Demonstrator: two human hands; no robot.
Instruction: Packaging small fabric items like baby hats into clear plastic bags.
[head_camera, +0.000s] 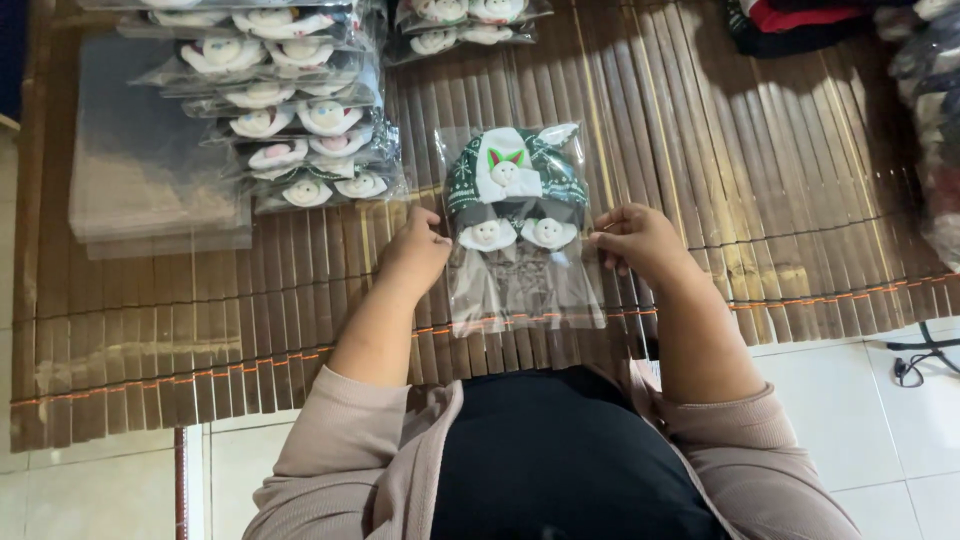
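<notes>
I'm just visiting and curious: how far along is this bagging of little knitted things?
Done: a row of filled clear bags lies stacked at upper left. In hand: the left hand and right hand hold the sides of one clear bag with green knitwear inside. Left: a pile of empty bags waits.

Hands: two are showing, the left hand (415, 255) and the right hand (636, 240), each touching one side of the same bag.
Bag between the hands: one clear bag (520, 228) is lying on the mat.
Doll faces in that bag: three are showing, one above and two below.
Packed bags at upper left: one overlapping stack (290, 110) is lying there; the exact count cannot be told.
Packed bags at top centre: one small group (465, 22), partly cut off.
Empty bags: one pile (150, 170) is sitting at left.
Mats: one bamboo mat (760, 180).
Cables: one (925, 355) is lying on the tiles.
</notes>
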